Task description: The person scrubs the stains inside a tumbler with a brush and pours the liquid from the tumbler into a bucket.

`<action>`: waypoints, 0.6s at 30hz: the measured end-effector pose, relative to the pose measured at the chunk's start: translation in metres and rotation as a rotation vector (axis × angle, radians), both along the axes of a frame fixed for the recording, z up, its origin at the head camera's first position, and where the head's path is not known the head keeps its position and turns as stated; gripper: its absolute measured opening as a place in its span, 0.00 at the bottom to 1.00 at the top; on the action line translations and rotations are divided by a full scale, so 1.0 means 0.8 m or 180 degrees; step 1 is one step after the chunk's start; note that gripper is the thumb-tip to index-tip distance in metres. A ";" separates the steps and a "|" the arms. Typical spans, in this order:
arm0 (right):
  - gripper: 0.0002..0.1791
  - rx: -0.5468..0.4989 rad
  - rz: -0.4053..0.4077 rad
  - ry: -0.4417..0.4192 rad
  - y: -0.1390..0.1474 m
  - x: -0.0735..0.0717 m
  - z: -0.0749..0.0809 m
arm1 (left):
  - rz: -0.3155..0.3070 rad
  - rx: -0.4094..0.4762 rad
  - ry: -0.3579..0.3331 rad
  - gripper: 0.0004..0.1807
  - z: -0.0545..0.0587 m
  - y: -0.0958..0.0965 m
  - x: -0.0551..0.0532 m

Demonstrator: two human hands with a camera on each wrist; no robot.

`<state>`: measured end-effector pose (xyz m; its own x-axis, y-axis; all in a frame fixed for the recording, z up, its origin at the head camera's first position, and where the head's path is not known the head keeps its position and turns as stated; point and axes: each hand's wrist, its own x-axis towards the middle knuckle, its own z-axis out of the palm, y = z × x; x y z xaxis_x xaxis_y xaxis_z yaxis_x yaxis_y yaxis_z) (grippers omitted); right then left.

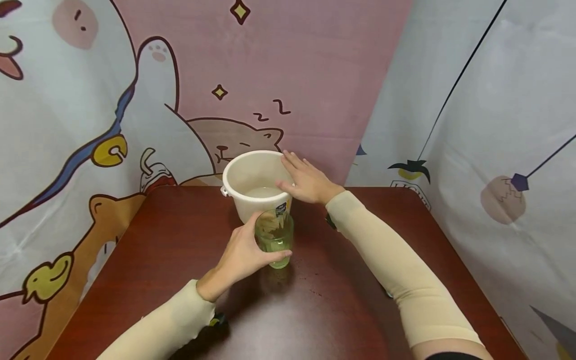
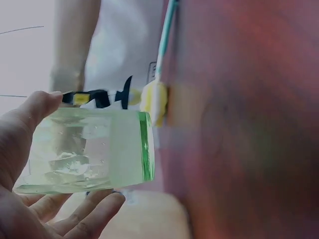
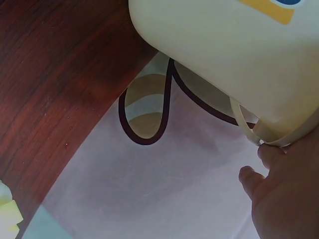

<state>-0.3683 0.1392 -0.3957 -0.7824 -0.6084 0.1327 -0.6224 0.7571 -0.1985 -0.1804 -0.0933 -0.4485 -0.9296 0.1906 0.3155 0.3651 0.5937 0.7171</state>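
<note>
A green-tinted clear drinking glass (image 1: 275, 240) is gripped by my left hand (image 1: 245, 252), thumb on one side and fingers round the other. In the left wrist view, the glass (image 2: 99, 149) has its thick base towards the table, with a gap between them. Behind it, a cream bucket (image 1: 245, 202) with a dark and yellow label stands on the table. My right hand (image 1: 310, 182) rests at the bucket's right rim with its fingers extended. In the right wrist view, fingertips touch the rim near the bucket's handle (image 3: 240, 119).
A yellow-headed sponge brush (image 2: 155, 102) with a teal handle lies on the table to the right, mostly hidden by my right arm in the head view. Small drops dot the dark red wooden table (image 1: 333, 310). A printed cartoon cloth (image 1: 315, 65) hangs closely behind the bucket.
</note>
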 end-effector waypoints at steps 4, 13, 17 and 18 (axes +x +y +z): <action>0.55 -0.0023 0.0011 0.0008 0.000 0.001 0.000 | 0.0090 0.0056 0.0063 0.57 0.018 -0.011 -0.006; 0.53 -0.0015 -0.0013 -0.0010 0.001 0.001 -0.002 | 0.0148 0.0139 0.0326 0.51 0.070 -0.035 -0.017; 0.54 -0.0022 -0.0024 -0.0009 0.000 0.000 -0.001 | 0.0223 0.0122 0.0429 0.53 0.092 -0.045 -0.025; 0.55 -0.0019 -0.0026 -0.0004 0.000 0.001 -0.001 | 0.0242 0.0113 0.0453 0.54 0.096 -0.048 -0.026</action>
